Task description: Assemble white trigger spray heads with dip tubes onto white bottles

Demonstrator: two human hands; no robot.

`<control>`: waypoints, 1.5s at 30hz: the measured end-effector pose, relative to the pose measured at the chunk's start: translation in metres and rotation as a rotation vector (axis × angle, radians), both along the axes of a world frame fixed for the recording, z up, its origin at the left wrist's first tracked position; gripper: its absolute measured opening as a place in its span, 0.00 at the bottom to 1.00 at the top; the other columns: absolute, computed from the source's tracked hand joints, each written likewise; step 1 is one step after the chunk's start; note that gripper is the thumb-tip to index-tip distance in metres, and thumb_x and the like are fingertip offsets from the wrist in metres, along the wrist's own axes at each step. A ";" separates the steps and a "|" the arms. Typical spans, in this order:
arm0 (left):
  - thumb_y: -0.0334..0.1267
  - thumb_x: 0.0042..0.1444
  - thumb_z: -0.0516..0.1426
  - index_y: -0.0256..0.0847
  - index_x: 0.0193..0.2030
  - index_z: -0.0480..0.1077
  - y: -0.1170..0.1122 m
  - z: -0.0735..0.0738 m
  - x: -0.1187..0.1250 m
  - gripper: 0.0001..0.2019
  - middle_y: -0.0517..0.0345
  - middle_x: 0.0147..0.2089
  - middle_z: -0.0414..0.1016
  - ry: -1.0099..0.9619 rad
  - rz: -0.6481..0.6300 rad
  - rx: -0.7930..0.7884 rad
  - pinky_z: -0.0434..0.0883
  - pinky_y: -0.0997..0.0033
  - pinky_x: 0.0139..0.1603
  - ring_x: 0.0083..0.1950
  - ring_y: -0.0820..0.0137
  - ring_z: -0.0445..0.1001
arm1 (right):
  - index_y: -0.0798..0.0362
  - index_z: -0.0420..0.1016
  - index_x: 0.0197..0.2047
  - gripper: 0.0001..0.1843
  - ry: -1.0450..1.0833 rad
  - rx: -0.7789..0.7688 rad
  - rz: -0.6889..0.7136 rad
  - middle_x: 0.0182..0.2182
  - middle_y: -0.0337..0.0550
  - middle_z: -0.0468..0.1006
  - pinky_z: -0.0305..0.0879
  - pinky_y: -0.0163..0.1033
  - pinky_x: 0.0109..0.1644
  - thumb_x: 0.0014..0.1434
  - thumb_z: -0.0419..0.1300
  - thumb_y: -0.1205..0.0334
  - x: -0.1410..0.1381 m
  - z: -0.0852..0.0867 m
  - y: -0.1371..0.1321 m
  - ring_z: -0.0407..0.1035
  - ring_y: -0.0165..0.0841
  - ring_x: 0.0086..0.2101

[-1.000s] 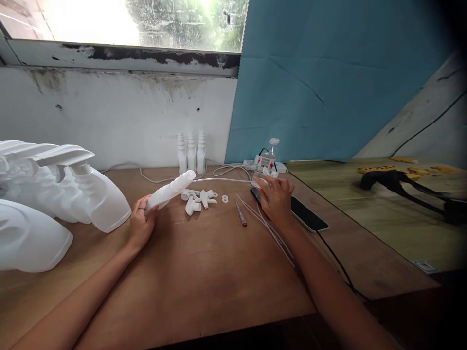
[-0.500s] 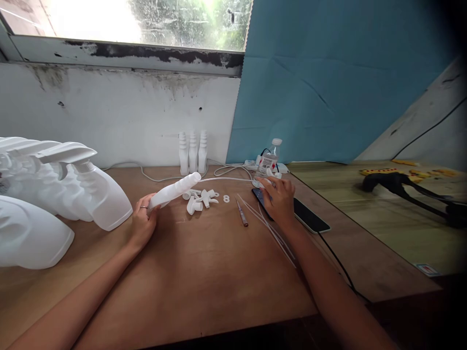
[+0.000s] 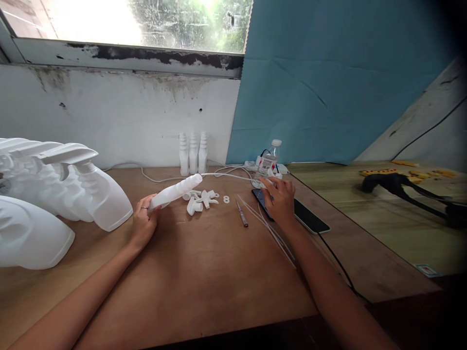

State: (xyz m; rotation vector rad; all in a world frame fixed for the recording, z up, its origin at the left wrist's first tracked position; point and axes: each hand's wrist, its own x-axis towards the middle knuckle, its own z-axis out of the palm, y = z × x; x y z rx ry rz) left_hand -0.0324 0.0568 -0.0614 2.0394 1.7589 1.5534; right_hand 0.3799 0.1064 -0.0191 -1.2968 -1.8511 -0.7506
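Note:
My left hand (image 3: 143, 224) grips the near end of a long white ribbed plastic spray housing (image 3: 175, 191), which points up and to the right over the wooden table (image 3: 204, 272). My right hand (image 3: 280, 200) rests with its fingers on a dark phone (image 3: 305, 217) lying flat at the right of the table. Between the hands lie several small white plastic parts (image 3: 200, 199), a small white ring (image 3: 226, 199), a brown pen-like tool (image 3: 241, 215) and thin clear tubes (image 3: 272, 228).
White spray bottles (image 3: 76, 189) lie heaped at the left. Three white ribbed housings (image 3: 192, 152) stand against the back wall. A water bottle (image 3: 269, 158) and white cables (image 3: 222, 173) sit behind the phone. A black cable (image 3: 337, 262) runs off the right edge.
My right hand shifted slightly along the phone. The housing in my left hand tilted a little; the view moved slightly.

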 end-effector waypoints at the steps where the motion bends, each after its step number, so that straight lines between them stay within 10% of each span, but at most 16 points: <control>1: 0.51 0.63 0.50 0.41 0.56 0.66 0.000 0.000 0.000 0.21 0.49 0.55 0.70 0.000 0.001 0.001 0.64 0.59 0.60 0.57 0.60 0.68 | 0.48 0.72 0.56 0.19 -0.011 0.000 -0.003 0.47 0.50 0.73 0.55 0.47 0.46 0.64 0.51 0.64 0.000 0.000 0.000 0.61 0.43 0.44; 19: 0.44 0.63 0.53 0.44 0.57 0.66 -0.021 0.017 0.006 0.17 0.52 0.53 0.68 0.050 -0.084 0.116 0.64 0.61 0.57 0.55 0.61 0.65 | 0.47 0.72 0.55 0.18 0.070 0.194 0.025 0.52 0.47 0.76 0.57 0.54 0.56 0.65 0.50 0.67 -0.008 0.017 -0.012 0.62 0.46 0.54; 28: 0.47 0.65 0.46 0.39 0.50 0.69 -0.028 0.012 0.012 0.17 0.53 0.42 0.72 -0.118 -0.233 -0.006 0.66 0.70 0.37 0.38 0.68 0.69 | 0.48 0.75 0.51 0.15 0.071 0.288 0.112 0.50 0.47 0.77 0.61 0.52 0.57 0.65 0.52 0.68 -0.003 0.023 -0.013 0.63 0.42 0.55; 39: 0.48 0.65 0.47 0.39 0.48 0.69 -0.032 0.014 0.022 0.18 0.52 0.42 0.72 -0.111 -0.325 -0.050 0.67 0.69 0.40 0.39 0.67 0.70 | 0.44 0.76 0.45 0.14 0.034 0.255 0.140 0.52 0.45 0.74 0.55 0.58 0.62 0.68 0.50 0.64 0.008 0.112 -0.013 0.58 0.43 0.60; 45: 0.53 0.63 0.47 0.39 0.52 0.67 -0.039 0.010 0.042 0.21 0.50 0.46 0.74 -0.283 -0.422 -0.221 0.68 0.68 0.41 0.42 0.64 0.72 | 0.41 0.75 0.48 0.13 -0.180 0.060 0.419 0.52 0.38 0.75 0.55 0.59 0.67 0.66 0.54 0.64 -0.059 0.111 -0.035 0.63 0.40 0.58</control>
